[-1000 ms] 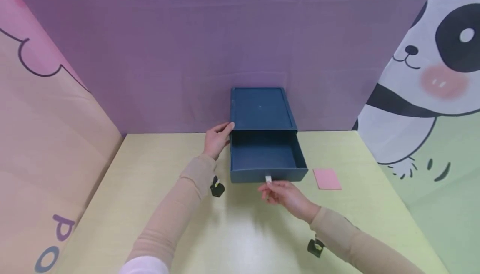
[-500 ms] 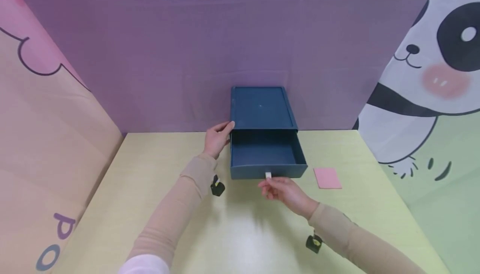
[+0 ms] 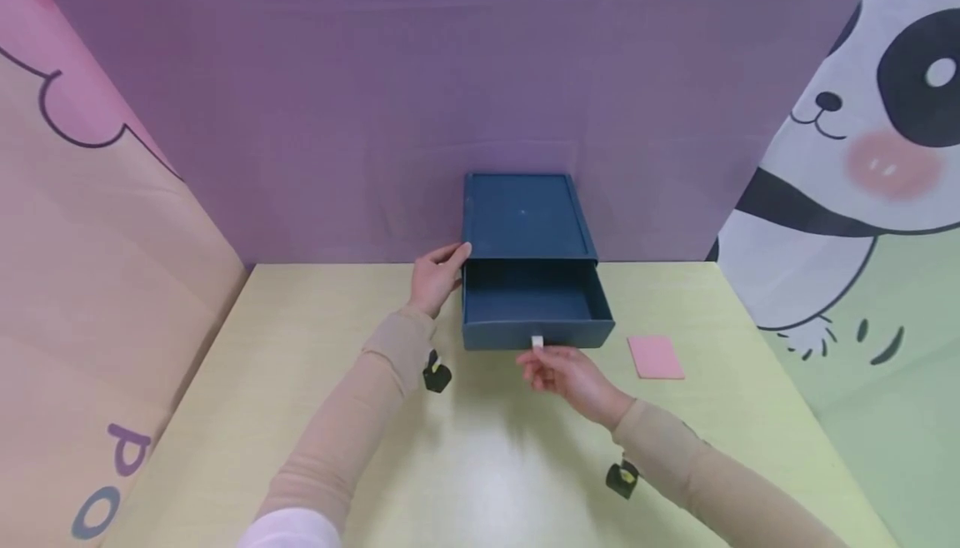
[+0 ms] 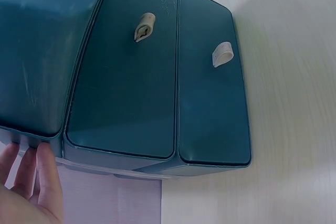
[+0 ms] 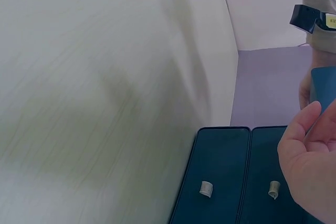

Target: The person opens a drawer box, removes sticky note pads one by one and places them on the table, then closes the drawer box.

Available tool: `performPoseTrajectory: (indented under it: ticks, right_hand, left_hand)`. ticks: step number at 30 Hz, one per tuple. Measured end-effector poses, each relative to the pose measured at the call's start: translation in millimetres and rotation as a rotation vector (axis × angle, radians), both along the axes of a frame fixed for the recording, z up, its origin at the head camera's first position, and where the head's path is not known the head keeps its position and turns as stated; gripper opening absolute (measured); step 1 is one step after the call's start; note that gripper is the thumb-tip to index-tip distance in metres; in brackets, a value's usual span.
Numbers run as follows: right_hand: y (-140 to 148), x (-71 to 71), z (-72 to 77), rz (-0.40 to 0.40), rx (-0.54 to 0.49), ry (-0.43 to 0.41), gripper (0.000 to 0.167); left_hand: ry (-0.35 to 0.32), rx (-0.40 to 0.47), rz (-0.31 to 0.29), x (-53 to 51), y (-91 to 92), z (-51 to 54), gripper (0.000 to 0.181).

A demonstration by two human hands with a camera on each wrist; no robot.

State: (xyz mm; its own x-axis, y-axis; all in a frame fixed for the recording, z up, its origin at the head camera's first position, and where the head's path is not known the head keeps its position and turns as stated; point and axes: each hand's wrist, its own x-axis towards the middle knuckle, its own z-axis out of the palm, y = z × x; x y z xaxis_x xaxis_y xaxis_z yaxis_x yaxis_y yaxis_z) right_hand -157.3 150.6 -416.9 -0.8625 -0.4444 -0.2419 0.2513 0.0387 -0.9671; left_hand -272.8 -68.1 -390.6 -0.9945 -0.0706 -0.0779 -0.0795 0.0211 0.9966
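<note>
A dark blue drawer cabinet [image 3: 528,215] stands against the back wall, its top drawer [image 3: 498,336] pulled partway out with a bare floor inside. My left hand [image 3: 437,280] rests on the cabinet's left side near the front top corner, fingers fairly straight in the left wrist view. At the drawer's front, the thumb and fingers of my right hand [image 3: 573,381] pinch the white pull tab [image 3: 537,341]. In the left wrist view, two lower drawers are closed, the middle drawer [image 4: 126,82] and the bottom drawer [image 4: 212,98], each with a pale loop tab.
A pink square pad [image 3: 656,356] lies on the pale wooden table [image 3: 315,348], right of the drawer. A purple cloth wall [image 3: 337,115] rises directly behind the cabinet. Printed panels flank both sides, with a panda [image 3: 810,256] on the right. Small black devices hang from both wrists.
The top drawer has slid a little inward, toward the cabinet, and my right hand has moved forward with the tab. My left hand stays in place at the cabinet's side.
</note>
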Motion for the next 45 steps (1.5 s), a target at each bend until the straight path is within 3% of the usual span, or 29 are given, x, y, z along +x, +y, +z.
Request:
performPoseTrajectory:
  ticks: [24, 45]
  right_hand:
    - [-9.9, -21.4, -2.5, -0.070, -0.042, 0.019, 0.034]
    - [-18.0, -38.3, 0.4, -0.158, 0.033, 0.001, 0.042]
  left_hand:
    - [-0.003, 0.013, 0.001, -0.7, -0.1, -1.8, 0.045]
    - [-0.026, 0.008, 0.004, -0.5, -0.5, -1.4, 0.046]
